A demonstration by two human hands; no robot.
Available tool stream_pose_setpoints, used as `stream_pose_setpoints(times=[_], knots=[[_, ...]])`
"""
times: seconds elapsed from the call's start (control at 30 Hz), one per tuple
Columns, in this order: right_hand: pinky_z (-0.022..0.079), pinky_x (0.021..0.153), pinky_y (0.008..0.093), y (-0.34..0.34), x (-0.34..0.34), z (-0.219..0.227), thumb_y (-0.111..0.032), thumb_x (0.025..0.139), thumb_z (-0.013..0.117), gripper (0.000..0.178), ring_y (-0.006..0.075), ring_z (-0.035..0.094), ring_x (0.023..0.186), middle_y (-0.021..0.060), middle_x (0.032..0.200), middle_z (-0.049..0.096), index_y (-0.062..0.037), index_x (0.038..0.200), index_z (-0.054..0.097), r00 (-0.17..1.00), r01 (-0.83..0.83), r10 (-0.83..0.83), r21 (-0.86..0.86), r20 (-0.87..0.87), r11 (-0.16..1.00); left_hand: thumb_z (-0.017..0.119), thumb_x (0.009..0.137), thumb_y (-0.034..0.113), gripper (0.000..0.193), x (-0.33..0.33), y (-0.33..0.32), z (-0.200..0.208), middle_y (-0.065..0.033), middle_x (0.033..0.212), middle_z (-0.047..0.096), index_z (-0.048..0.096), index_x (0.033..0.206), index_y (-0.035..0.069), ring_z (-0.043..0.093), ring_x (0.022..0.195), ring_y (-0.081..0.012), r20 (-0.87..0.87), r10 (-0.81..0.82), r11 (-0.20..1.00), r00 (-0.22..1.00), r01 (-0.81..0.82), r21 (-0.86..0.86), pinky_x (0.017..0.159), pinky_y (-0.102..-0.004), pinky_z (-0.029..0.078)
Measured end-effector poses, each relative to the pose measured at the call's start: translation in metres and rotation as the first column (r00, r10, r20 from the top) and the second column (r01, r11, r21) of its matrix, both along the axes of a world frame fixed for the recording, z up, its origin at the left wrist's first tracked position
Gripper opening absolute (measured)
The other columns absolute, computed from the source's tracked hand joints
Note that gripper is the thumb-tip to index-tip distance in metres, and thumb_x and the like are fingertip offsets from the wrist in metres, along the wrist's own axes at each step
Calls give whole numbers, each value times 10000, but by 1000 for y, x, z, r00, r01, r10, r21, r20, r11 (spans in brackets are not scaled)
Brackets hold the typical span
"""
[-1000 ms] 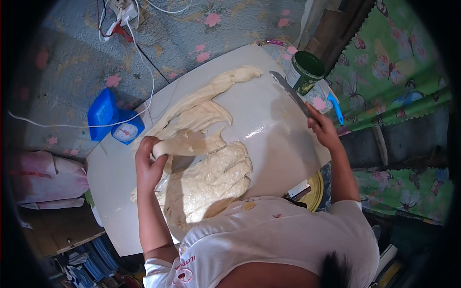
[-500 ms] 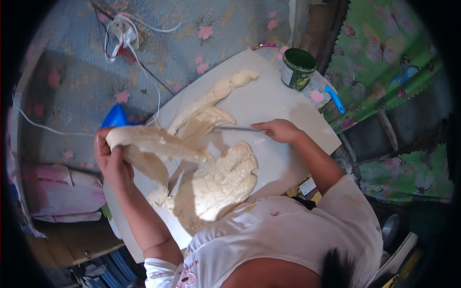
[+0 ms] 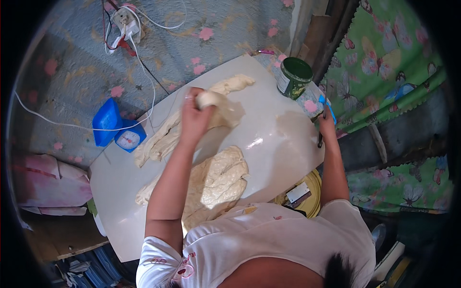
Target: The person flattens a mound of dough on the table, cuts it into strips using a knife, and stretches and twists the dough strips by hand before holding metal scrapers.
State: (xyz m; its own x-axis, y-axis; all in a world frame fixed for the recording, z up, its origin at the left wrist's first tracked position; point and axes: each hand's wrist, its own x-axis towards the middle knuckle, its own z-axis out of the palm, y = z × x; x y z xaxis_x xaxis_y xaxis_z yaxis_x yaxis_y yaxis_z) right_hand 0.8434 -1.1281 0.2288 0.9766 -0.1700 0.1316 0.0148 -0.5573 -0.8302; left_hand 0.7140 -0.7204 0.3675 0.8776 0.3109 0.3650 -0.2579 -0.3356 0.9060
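My left hand (image 3: 194,113) is closed on a piece of dough (image 3: 209,99), holding it over the far part of the white board (image 3: 278,129). Long strips of dough (image 3: 161,143) lie beneath and beyond it. Nearer my body rests a large, shiny mass of dough (image 3: 218,180), partly hidden by my left forearm. At the board's right edge my right hand (image 3: 327,126) is closed around a knife (image 3: 320,140), seen as a narrow dark shape. Just beside that hand is a blue-handled tool (image 3: 331,111).
A dark green tub (image 3: 294,79) stands at the far right corner. Left of the board are a blue kitchen scale (image 3: 128,139) and its blue pan (image 3: 107,122). A white cable (image 3: 72,126) crosses there. A yellow round container (image 3: 313,185) sits below the right edge.
My left hand has swung from the left edge to the far middle with dough. The left strip now lies on the board. My right hand has moved right, to the board's edge, with the knife.
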Motion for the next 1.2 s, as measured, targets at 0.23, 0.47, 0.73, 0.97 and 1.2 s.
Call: stream_pose_setpoints(times=[0.23, 0.47, 0.73, 0.97, 1.2], knots=[[460, 877, 426, 18, 54, 33, -97, 782, 609, 444, 378, 592, 1029, 235, 1135, 604, -32, 1219, 572, 939, 14, 91, -300, 332, 954, 648, 734, 59, 559, -43, -2, -58, -206, 1372, 373, 482, 1267, 77, 440, 1220, -385, -525, -117, 644, 843, 467, 606, 1002, -402, 400], [474, 810, 379, 108, 182, 89, -143, 789, 634, 372, 289, 629, 933, 197, 995, 659, -8, 1134, 599, 681, -728, 640, -421, -356, 541, 632, 775, 87, 524, -130, 19, -46, -185, 1332, 430, 496, 1281, 76, 464, 1199, -371, -427, -45, 856, 903, 255, 449, 986, -401, 412], [481, 751, 386, 129, 242, 47, -206, 825, 615, 296, 275, 625, 851, 174, 945, 657, 16, 1021, 635, 579, -807, 536, -528, -615, 266, 638, 782, 38, 343, -254, 52, -45, -165, 1142, 578, 589, 1121, 19, 569, 1068, -325, -360, 449, 859, 818, -285, 425, 920, -370, 449], [461, 593, 359, 111, 240, 91, -258, 862, 601, 246, 215, 579, 662, 103, 817, 622, -17, 897, 631, 714, -697, 555, -354, -427, 624, 610, 861, 47, 227, -306, 65, -59, -120, 1050, 622, 612, 1082, -5, 621, 942, -198, -315, 586, 800, 746, -594, 83, 850, -299, 484], [238, 351, 162, 203, 84, 152, -304, 970, 492, 180, 11, 270, 428, -83, 599, 338, -185, 835, 496, 479, -237, 877, 955, -43, 176, 477, 963, 359, 381, -218, 62, -61, -137, 961, 629, 570, 1056, 1, 613, 905, -237, -270, 200, 479, 942, -335, -811, 838, -378, 500]])
